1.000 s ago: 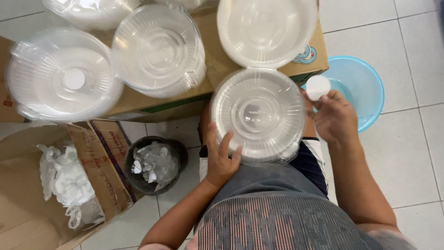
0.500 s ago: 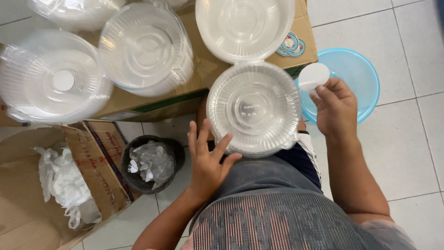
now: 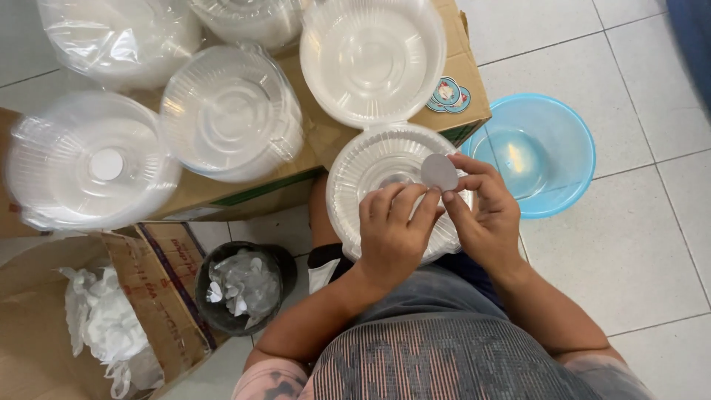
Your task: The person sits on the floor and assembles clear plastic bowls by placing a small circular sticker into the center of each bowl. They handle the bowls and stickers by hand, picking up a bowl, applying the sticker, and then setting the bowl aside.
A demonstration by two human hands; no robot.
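White round sticker (image 3: 439, 172) pinched between your left hand (image 3: 392, 237) and right hand (image 3: 485, 215), over clear hinged container lid (image 3: 385, 185) on lap. Step: peeling backing. Next: press centred on lid.

Tiled floor (image 3: 652, 244) carries blue basin (image 3: 563, 141), cardboard boxes (image 3: 452, 81), black bin (image 3: 215, 296)

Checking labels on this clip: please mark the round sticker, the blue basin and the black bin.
Round sticker (image 3: 439, 172), head view, centre of its white face.
Blue basin (image 3: 578, 141), head view, right inner wall.
Black bin (image 3: 209, 311), head view, left rim.
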